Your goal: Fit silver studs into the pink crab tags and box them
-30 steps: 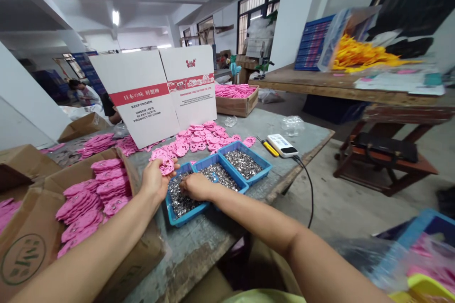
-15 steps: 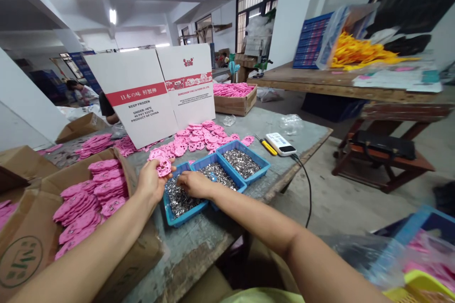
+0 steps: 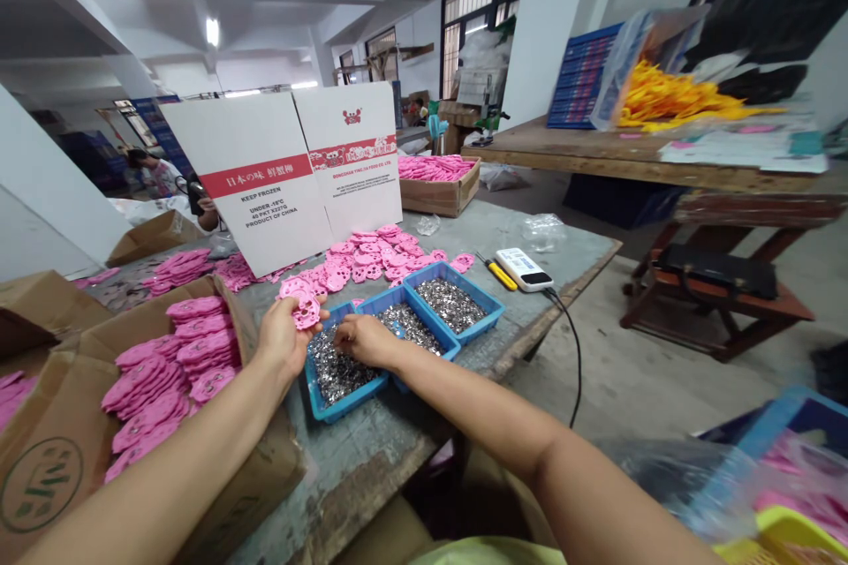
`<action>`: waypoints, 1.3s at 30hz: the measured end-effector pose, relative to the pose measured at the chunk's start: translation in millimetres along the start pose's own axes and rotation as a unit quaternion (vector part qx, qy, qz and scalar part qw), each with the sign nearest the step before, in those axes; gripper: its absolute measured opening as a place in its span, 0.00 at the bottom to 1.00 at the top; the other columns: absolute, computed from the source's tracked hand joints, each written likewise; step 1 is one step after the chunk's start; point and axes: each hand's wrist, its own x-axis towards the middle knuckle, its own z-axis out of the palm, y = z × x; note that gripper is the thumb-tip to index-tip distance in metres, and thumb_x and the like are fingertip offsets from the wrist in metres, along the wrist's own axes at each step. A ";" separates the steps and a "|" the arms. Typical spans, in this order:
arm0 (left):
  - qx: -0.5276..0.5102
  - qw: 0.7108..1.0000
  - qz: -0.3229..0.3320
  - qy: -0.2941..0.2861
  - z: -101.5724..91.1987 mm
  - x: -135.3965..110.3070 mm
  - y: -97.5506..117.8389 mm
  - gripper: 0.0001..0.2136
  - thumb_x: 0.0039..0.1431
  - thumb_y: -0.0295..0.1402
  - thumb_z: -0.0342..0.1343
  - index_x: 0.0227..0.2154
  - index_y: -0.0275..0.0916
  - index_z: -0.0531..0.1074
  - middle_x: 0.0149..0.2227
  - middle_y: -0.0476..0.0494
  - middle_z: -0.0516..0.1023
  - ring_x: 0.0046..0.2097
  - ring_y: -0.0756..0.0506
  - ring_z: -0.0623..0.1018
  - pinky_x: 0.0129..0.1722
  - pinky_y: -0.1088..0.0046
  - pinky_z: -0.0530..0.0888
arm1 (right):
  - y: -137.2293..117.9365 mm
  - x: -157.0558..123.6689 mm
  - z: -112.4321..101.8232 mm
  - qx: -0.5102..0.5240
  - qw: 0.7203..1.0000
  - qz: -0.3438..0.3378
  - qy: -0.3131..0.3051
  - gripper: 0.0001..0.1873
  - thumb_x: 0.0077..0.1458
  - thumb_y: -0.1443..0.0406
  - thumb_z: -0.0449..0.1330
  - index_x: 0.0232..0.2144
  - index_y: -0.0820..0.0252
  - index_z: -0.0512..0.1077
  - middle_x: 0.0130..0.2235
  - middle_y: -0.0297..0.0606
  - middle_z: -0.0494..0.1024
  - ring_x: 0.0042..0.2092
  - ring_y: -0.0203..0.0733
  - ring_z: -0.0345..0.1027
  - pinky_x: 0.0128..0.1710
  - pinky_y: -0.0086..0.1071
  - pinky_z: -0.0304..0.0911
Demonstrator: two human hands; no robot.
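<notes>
We list, on a grey table point(image 3: 576, 238): one left hand point(image 3: 276, 342), pinching a pink piece point(image 3: 306, 312) beside the nearest blue tray point(image 3: 331, 412); one right hand point(image 3: 369, 342), fingertips down at the small metal parts point(image 3: 335, 375) in that tray. We count two more blue trays point(image 3: 491, 326) alongside, likewise filled with metal parts. Behind them we note a loose heap of pink pieces point(image 3: 374, 258) before a standing white carton point(image 3: 248, 137), printed "KEEP FROZEN". At left, we record a brown box point(image 3: 268, 459) of stacked pink pieces. To the right of the trays, we enter one yellow-handled tool point(image 3: 502, 274) and, just beside it, one white device point(image 3: 525, 268) with a black cable point(image 3: 579, 349).
</notes>
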 end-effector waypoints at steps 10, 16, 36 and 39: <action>0.065 0.998 -0.002 -0.025 -5.5 3.0 -7.2 0.08 0.53 0.15 0.55 0.33 0.32 0.69 0.24 0.48 0.78 0.18 0.50 0.75 0.14 0.79 0.68 | 11.7 7.7 3.3 0.146 0.974 0.078 0.151 0.10 0.58 0.74 0.63 0.38 0.61 0.83 0.42 0.43 0.85 0.44 0.42 0.77 0.50 0.36 0.70; 0.099 0.992 -0.034 -0.065 -7.0 3.7 -11.0 0.16 0.41 0.10 0.60 0.32 0.32 0.69 0.26 0.45 0.79 0.19 0.48 0.76 0.15 0.78 0.69 | 21.0 16.8 2.8 0.262 0.930 0.087 0.241 0.08 0.55 0.70 0.62 0.37 0.61 0.80 0.34 0.36 0.84 0.33 0.39 0.75 0.37 0.32 0.73; 0.078 0.984 -0.024 -0.155 -5.6 -5.3 -10.5 0.14 0.40 0.14 0.66 0.29 0.33 0.71 0.23 0.49 0.77 0.19 0.51 0.74 0.17 0.79 0.68 | -15.2 -20.2 -24.8 0.003 0.961 -0.044 0.272 0.11 0.68 0.69 0.59 0.43 0.57 0.82 0.42 0.43 0.87 0.46 0.44 0.79 0.51 0.34 0.69; 0.075 0.984 -0.024 -0.159 -6.7 -5.3 -10.9 0.15 0.39 0.14 0.66 0.30 0.33 0.71 0.24 0.48 0.78 0.19 0.51 0.74 0.16 0.79 0.68 | -14.6 -19.5 -19.6 0.023 0.957 -0.033 0.286 0.11 0.68 0.69 0.58 0.42 0.58 0.82 0.42 0.42 0.86 0.46 0.43 0.79 0.50 0.33 0.69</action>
